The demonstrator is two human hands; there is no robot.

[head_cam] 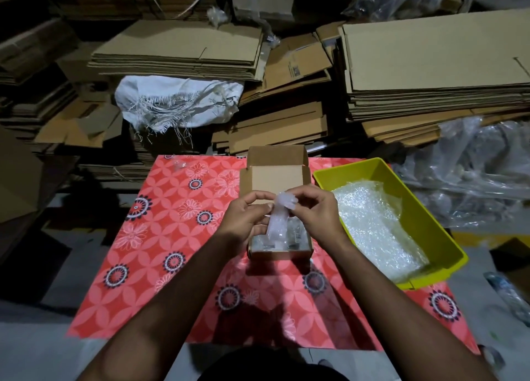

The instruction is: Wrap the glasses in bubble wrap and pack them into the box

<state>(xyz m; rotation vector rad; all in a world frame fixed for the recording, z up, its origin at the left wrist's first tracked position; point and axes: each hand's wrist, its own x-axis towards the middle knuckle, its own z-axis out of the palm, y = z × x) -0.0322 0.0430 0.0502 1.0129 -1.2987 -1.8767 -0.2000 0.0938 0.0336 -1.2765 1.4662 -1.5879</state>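
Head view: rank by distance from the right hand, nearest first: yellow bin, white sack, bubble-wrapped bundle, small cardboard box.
1. Bubble-wrapped bundle: pinched in the right hand, over the box.
2. Small cardboard box: directly beneath and just left of the hand.
3. Yellow bin: to the right, holding bubble wrap sheets.
4. White sack: far back left, against the flattened cardboard.

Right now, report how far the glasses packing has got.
Done: the small open cardboard box already holds clear wrapped items. In hand: the left hand and right hand grip a white bubble-wrap bundle above it. Left: placing it; spare bubble wrap lies in the yellow plastic tub.
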